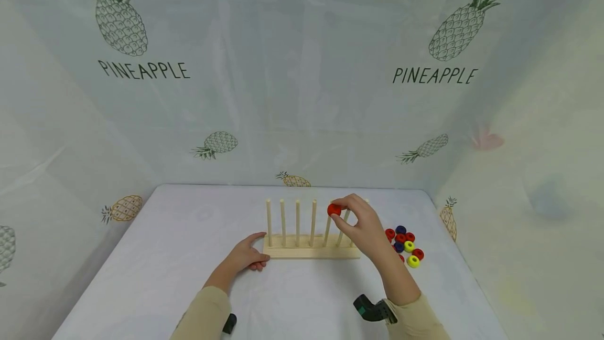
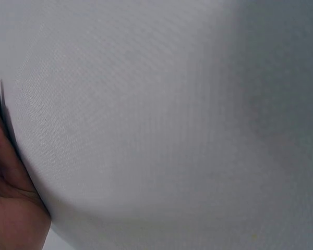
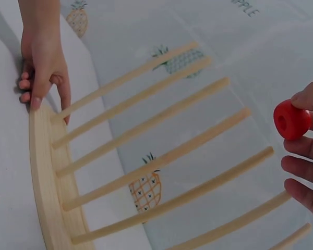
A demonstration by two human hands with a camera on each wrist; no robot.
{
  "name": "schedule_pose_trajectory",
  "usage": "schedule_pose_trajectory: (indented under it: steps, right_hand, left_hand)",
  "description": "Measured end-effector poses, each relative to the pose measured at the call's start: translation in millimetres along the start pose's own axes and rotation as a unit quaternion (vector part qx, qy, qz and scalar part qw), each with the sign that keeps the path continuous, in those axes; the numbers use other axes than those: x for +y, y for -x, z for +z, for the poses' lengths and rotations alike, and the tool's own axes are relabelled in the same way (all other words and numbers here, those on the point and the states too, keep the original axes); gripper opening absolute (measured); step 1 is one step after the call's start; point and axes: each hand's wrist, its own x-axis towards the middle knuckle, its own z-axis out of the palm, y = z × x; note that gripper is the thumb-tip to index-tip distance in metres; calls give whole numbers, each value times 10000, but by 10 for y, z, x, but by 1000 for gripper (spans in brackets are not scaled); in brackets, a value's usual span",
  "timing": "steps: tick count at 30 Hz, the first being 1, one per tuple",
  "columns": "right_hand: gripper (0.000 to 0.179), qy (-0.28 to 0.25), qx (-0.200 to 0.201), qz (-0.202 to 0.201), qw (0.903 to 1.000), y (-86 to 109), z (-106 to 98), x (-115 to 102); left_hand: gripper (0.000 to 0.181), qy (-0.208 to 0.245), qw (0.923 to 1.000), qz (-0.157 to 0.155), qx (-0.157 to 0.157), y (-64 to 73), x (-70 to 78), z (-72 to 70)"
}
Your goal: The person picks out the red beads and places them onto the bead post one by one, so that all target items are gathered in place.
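A wooden peg rack (image 1: 311, 252) stands on the table, with a row of several upright bare pegs (image 3: 161, 112). At its left end my left hand (image 1: 247, 253) grips the base, thumb on the front edge and index finger behind; the right wrist view shows this hand (image 3: 44, 62) too. Between thumb and fingertips my right hand (image 1: 360, 224) pinches a red bead (image 1: 334, 210) with a hole through it. In the head view the bead is near the top of a peg towards the right; in the right wrist view the red bead (image 3: 291, 120) is apart from the peg tips.
Right of the rack lies a loose group of red, dark blue and yellow beads (image 1: 409, 246), partly hidden by the right forearm. A white cloth covers the table (image 1: 302, 298). Behind it hangs a pineapple-print curtain (image 1: 292, 93).
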Motion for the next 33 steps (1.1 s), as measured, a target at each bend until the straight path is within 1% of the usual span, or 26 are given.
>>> schedule_pose_trajectory:
  steps: [9,18,22,27,33]
  right_hand:
    - [29,-95,379,-128,9992,-94,83,-24]
    - [27,-394,430,37,9983,-177,175,-34]
    - [26,-389,418,45,9984,-194,200,-37]
    - [26,-375,406,126,9984,-222,229,-39]
    - [25,-226,504,243,9982,-256,268,-51]
  left_hand:
    - [81,-42,10000,-45,72,9,11,5]
    - [81,-28,10000,8,67,18,-1,-2]
    - [81,18,10000,-46,34,30,17,1]
    - [81,6,10000,-26,41,38,27,-3]
    - [80,-39,10000,-11,61,31,32,4]
